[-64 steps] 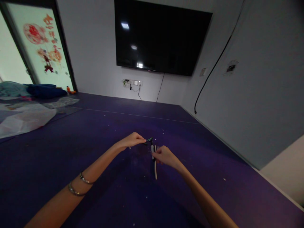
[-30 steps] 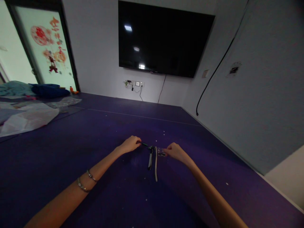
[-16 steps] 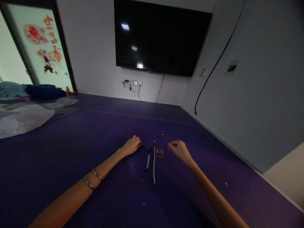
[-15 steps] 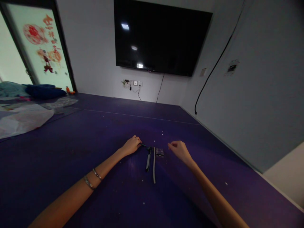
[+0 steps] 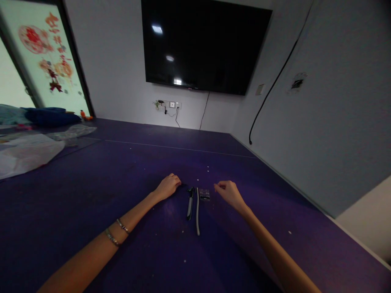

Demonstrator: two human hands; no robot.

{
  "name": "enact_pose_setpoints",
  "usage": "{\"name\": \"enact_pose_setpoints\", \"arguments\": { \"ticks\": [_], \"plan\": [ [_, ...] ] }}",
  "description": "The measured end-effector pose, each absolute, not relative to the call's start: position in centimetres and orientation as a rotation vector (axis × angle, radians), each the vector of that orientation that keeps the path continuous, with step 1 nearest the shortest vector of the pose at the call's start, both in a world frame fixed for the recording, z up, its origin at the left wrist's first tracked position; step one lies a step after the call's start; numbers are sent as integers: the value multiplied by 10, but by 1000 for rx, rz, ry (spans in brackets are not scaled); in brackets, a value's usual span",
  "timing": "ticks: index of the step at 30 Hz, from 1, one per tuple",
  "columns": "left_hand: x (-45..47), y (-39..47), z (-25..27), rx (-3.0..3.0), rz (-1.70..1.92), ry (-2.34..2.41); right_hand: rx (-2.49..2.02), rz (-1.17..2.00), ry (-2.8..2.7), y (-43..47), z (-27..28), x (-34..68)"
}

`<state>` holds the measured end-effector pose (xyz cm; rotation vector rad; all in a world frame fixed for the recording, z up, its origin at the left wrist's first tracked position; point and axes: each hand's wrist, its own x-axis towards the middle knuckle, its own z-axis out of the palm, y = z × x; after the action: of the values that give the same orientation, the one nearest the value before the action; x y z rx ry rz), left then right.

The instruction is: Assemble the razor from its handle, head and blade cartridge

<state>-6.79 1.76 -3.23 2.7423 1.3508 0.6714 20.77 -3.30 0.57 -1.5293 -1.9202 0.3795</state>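
Observation:
My left hand [image 5: 168, 186] rests low over the purple surface with its fingers closed at the tips. A small dark thing shows at those fingertips, too small to name. Just right of it lies a slim tool [image 5: 190, 205] with a black and grey handle and a dark head at its far end. Beside that tool is a thin, slightly bent pale grey rod [image 5: 197, 215]. A small square dark piece [image 5: 204, 195] with lighter markings lies against the rod's far end. My right hand [image 5: 228, 192] hovers right of the square piece, fingers pinched; whatever they may hold is hidden.
The purple surface [image 5: 146, 244] runs to the walls, with small white specks on it. Plastic bags [image 5: 29, 152] and a dark blue cloth bundle [image 5: 53, 116] lie at left. A television [image 5: 204, 44] hangs ahead; a black cable [image 5: 270, 91] dangles at right.
The view has shifted slightly. Both hands keep almost the same place and pose, and the tool, rod and square piece stay where they lay.

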Motion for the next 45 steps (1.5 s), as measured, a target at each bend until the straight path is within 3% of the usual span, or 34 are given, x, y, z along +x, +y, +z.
{"name": "enact_pose_setpoints", "arguments": {
  "ticks": [18, 38, 45],
  "plan": [
    [-23, -24, 13, 2658, 839, 1113, -1136, 503, -1975, -45, 14, 180],
    [-14, -30, 2, 2608, 876, 1178, -1128, 972, -1664, -32, -1, 186],
    [-5, -24, -8, 2847, 626, 1234, -1230, 963, -1592, -17, -21, 200]
  ]
}}
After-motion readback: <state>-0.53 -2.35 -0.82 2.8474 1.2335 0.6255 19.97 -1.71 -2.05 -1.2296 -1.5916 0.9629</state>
